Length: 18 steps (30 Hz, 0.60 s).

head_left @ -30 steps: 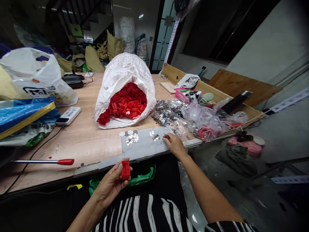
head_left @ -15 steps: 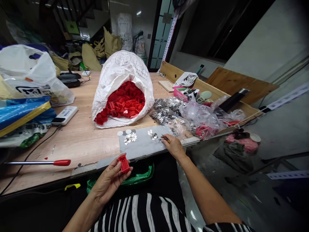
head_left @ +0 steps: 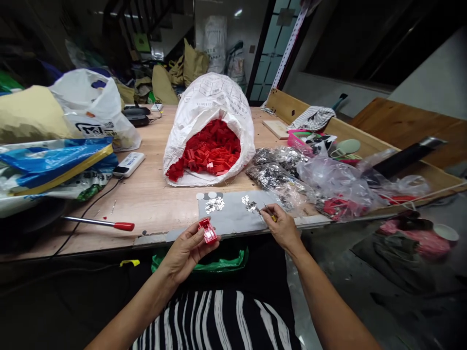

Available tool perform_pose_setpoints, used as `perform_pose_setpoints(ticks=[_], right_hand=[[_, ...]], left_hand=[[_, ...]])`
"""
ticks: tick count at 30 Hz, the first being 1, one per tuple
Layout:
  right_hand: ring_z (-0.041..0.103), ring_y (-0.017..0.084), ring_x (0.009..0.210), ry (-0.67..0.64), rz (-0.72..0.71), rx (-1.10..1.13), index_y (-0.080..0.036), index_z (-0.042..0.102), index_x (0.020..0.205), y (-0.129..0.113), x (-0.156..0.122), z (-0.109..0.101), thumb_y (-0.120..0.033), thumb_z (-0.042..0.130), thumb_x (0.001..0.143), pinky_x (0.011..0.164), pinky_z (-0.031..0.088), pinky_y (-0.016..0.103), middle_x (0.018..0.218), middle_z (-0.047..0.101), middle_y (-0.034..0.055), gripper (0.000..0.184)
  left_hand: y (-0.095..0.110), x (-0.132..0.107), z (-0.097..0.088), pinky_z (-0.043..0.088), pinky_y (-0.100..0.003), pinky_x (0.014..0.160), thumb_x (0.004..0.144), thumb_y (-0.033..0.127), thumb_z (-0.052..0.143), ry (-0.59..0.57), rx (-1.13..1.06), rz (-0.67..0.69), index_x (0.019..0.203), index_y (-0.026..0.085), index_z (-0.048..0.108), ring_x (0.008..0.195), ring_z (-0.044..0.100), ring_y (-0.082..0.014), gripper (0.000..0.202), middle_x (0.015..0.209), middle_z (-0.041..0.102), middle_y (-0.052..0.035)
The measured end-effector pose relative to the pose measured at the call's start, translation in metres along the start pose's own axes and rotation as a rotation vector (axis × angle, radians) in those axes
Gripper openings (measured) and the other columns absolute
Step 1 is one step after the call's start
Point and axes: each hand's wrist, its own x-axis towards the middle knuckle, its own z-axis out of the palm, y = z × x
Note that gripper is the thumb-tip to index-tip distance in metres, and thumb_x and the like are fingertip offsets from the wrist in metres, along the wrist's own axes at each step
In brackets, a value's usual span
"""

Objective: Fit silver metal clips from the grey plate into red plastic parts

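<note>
My left hand (head_left: 188, 250) is closed on a small red plastic housing (head_left: 207, 231), its hollow side turned up towards me, just off the table's front edge. Over the right part of a grey mat (head_left: 233, 221), my right hand (head_left: 282, 226) pinches what look like tweezers (head_left: 273, 218) with a yellow grip and thin metal prongs. Their tips are near a small pile of shiny metal pieces (head_left: 249, 203); whether they grip one is too small to tell. A second pile of metal pieces (head_left: 214, 205) lies on the mat's left part, beside pale discs (head_left: 200, 196).
A white woven sack (head_left: 215, 92) lies open behind the mat, full of red plastic parts (head_left: 211, 150). Plastic bags of metal pieces (head_left: 277, 177) crowd the right side. At left are a red-handled metal rod (head_left: 124, 226), a white power strip (head_left: 129, 164) and plastic bags (head_left: 105, 114).
The view has swung left, shifting the scene rightwards. The red housing has tilted in my left hand. My right hand has turned, and the tweezers' prongs now show more plainly.
</note>
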Motion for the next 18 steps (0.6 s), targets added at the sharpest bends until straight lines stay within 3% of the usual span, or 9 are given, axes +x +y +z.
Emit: perform_pose_setpoints(ticks=[3,6,12,15,18], right_hand=[[0.053,0.013,0.059,-0.158,-0.018,0.244,-0.019,0.057,0.086,-0.028,-0.012,0.012,-0.042,0.056,0.083,0.057,0.041,0.024,0.072,0.061,0.0,0.023],[0.049,0.01,0.057,-0.277,-0.065,0.342,-0.019,0.057,0.086,-0.055,-0.023,0.023,-0.04,0.057,0.084,0.055,0.039,0.022,0.07,0.057,-0.002,0.021],[0.05,0.01,0.058,-0.382,-0.238,0.279,-0.019,0.059,0.086,-0.091,-0.027,0.034,-0.032,0.057,0.087,0.057,0.04,0.022,0.07,0.06,-0.0015,0.014],[0.056,0.012,0.065,-0.409,-0.397,0.221,-0.019,0.061,0.087,-0.096,-0.024,0.037,-0.023,0.056,0.087,0.063,0.044,0.023,0.076,0.064,0.001,0.006],[0.061,0.015,0.074,-0.422,-0.548,0.18,-0.019,0.062,0.089,-0.095,-0.022,0.039,-0.014,0.056,0.084,0.069,0.047,0.025,0.082,0.066,0.0036,0.009]], left_hand=[[-0.001,0.0,0.002,0.058,-0.031,0.08,0.081,0.023,0.067,0.002,-0.009,-0.005,0.117,0.014,0.058,0.085,0.07,-0.0213,0.039,0.094,0.069,-0.0079],[-0.003,-0.001,0.002,0.059,-0.026,0.073,0.082,0.025,0.065,0.004,0.0,-0.029,0.113,0.013,0.06,0.078,0.07,-0.0184,0.034,0.092,0.069,-0.0081],[-0.008,0.0,-0.002,0.057,-0.018,0.058,0.082,0.031,0.065,0.01,0.012,-0.067,0.1,0.012,0.064,0.066,0.069,-0.0142,0.026,0.08,0.067,-0.0048],[-0.011,0.001,-0.004,0.056,-0.018,0.055,0.082,0.037,0.063,0.013,0.021,-0.074,0.089,0.009,0.064,0.062,0.067,-0.0139,0.029,0.076,0.066,-0.0054],[-0.012,0.001,-0.003,0.055,-0.017,0.052,0.083,0.037,0.062,-0.007,0.044,-0.083,0.09,0.009,0.065,0.06,0.067,-0.013,0.029,0.073,0.065,-0.0046]])
